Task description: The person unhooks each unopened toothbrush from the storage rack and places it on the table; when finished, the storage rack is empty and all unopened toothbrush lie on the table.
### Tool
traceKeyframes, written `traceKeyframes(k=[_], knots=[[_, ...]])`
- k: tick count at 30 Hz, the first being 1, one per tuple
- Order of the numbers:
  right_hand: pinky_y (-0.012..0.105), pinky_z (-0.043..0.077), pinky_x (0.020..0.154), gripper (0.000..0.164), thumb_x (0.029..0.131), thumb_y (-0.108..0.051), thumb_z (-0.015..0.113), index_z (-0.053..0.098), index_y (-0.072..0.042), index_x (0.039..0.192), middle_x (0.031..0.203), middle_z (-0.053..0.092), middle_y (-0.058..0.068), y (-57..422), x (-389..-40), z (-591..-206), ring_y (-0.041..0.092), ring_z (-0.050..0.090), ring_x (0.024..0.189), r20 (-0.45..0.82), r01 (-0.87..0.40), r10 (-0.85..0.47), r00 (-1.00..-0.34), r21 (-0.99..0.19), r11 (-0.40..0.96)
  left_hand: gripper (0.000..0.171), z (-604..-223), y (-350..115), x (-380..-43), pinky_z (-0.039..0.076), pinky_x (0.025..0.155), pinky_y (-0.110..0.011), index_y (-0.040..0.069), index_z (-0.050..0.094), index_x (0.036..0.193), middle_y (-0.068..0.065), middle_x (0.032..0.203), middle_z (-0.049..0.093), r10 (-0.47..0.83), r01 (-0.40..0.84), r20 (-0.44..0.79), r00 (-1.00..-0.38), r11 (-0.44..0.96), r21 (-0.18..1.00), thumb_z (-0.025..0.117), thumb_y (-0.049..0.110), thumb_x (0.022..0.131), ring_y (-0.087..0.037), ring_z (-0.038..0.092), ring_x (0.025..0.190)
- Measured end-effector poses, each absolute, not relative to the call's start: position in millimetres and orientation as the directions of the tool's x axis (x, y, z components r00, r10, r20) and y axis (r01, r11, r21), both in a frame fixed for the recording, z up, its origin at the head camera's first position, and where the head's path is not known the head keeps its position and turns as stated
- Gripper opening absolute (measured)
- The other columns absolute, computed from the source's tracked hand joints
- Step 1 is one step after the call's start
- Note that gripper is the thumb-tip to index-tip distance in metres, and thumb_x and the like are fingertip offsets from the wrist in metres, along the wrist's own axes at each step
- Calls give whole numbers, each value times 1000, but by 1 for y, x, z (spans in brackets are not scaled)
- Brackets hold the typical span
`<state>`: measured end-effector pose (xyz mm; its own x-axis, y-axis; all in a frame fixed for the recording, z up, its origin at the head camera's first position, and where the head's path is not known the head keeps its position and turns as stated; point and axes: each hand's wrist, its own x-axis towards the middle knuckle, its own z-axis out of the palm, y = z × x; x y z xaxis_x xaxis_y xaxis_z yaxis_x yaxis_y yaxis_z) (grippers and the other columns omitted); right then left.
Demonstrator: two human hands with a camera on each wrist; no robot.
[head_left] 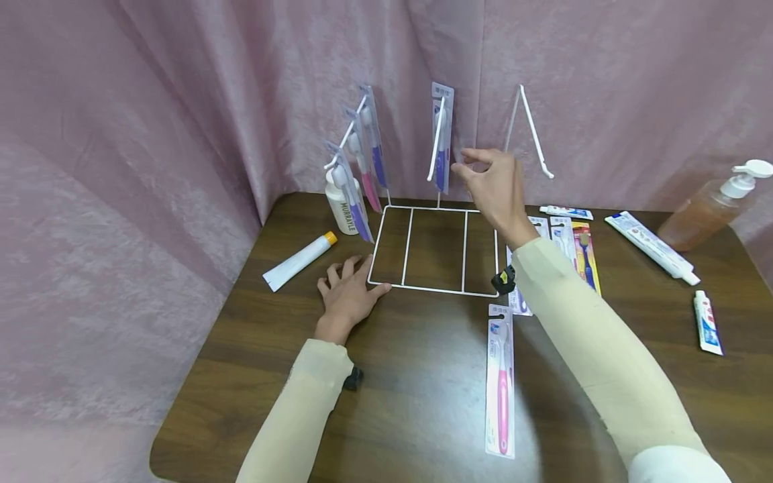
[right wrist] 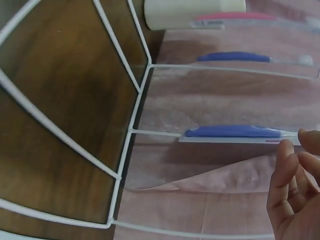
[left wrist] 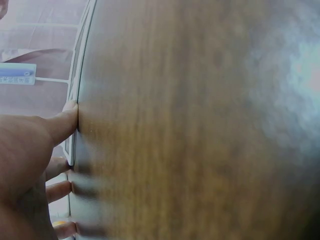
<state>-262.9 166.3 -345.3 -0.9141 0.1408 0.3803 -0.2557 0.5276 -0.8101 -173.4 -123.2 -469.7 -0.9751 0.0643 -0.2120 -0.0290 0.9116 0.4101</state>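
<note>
"What does everything stand on?"

"A brown wood-grain bench (head_left: 423,376), spread over the lower half of the frame. On its far side, mid-frame, sits my white wire rack (head_left: 435,290), its hooks rising at the back, presumably so that packs can hang upright and be seen."

"And your hands?"

"My left hand (head_left: 347,295), just left of centre, is spread and grasps nothing; its thumb touches the rack's near left corner, probably to keep it from sliding. My right hand (head_left: 496,188), above centre, has its fingers bent, thumb and forefinger apart, and appears to hold nothing."

"Where's the toothbrush?"

"The blue-handled blister-packed toothbrush (head_left: 446,137) hangs from the middle hook (head_left: 437,141), upper centre, just left of my right hand, well above my left. Whether a fingertip grazes it I cannot tell. A pink-handled toothbrush pack (head_left: 500,382) lies lower right of centre, likely for easy reach."

"Anything smaller?"

"A small toothpaste tube (head_left: 708,323), far right, well apart from both hands."
</note>
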Motion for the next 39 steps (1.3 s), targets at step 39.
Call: traceKeyframes(k=[39], knots=[[13, 54, 62, 24, 105, -9, 81, 85, 11, 116, 74, 71, -26, 170, -268, -325, -8, 67, 58, 302, -249, 166, -939, -928, 279, 88, -480, -124, -183, 12, 135, -78, 28, 32, 183, -7, 190, 26, 71, -39, -241, -968, 904, 427, 68, 62, 110, -51, 17, 170]])
